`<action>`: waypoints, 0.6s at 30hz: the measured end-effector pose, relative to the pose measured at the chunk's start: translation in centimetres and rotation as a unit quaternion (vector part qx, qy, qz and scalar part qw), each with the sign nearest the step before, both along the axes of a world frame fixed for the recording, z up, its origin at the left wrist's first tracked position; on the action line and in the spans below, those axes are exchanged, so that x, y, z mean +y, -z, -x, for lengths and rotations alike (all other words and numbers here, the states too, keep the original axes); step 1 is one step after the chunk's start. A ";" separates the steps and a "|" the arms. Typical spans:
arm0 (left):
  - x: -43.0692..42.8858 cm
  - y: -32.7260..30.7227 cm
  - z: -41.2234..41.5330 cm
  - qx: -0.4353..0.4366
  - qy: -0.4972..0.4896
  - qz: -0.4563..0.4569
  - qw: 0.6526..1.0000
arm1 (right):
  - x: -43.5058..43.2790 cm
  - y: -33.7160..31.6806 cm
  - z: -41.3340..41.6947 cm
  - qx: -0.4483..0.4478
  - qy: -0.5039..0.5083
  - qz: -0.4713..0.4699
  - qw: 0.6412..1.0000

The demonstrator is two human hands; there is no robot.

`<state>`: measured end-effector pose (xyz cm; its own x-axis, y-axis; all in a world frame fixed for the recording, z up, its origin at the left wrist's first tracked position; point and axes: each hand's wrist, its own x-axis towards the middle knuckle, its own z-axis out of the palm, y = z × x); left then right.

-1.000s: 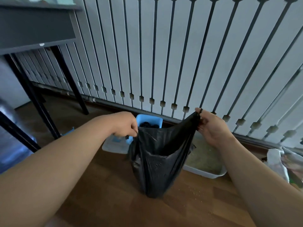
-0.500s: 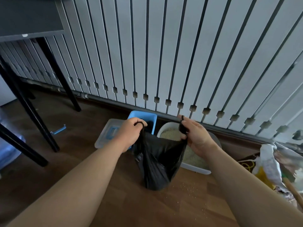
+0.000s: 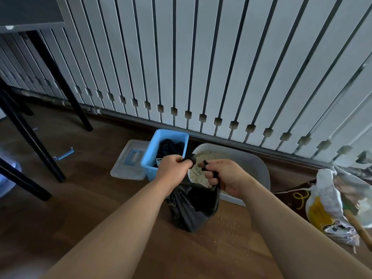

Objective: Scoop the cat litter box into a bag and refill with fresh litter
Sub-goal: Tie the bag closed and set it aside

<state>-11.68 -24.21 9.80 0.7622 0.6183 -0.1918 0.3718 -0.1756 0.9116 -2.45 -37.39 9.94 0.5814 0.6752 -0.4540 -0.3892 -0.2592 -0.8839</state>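
You've got the black bag (image 3: 193,208) by its two handles. Your left hand (image 3: 173,170) pinches one and your right hand (image 3: 227,178) has its fingers curled round the other. The hands are nearly together, so the mouth is pretty much closed. The bag hangs straight down from your grip, long axis vertical. The litter box (image 3: 259,165) sits just behind it, toward the blinds (image 3: 201,67) and a bit right, so your right hand is the nearer one. Your hands cover the box's near rim and the bag's opening. No clear scoop anywhere; that wooden stick (image 3: 358,228) by the litter sack (image 3: 322,200) might be a handle, hard to tell.
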 end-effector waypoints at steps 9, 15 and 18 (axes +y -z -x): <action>-1.5 1.9 -0.5 -0.052 0.074 -0.073 0.993 | 0.5 1.3 0.7 -0.011 -0.009 -0.027 1.000; -0.8 2.3 -0.7 -0.032 0.030 0.116 0.992 | 0.2 1.8 0.1 0.073 0.008 -0.128 0.989; -0.8 1.9 -0.8 -0.040 0.048 0.208 0.976 | -0.1 1.7 0.0 0.073 -0.051 -0.116 0.989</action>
<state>-10.89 -25.04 7.87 0.8352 0.4251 -0.3488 0.2970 0.1851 0.9368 -2.42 -37.45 8.19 0.4436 0.8233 -0.3541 -0.5000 -0.1006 -0.8602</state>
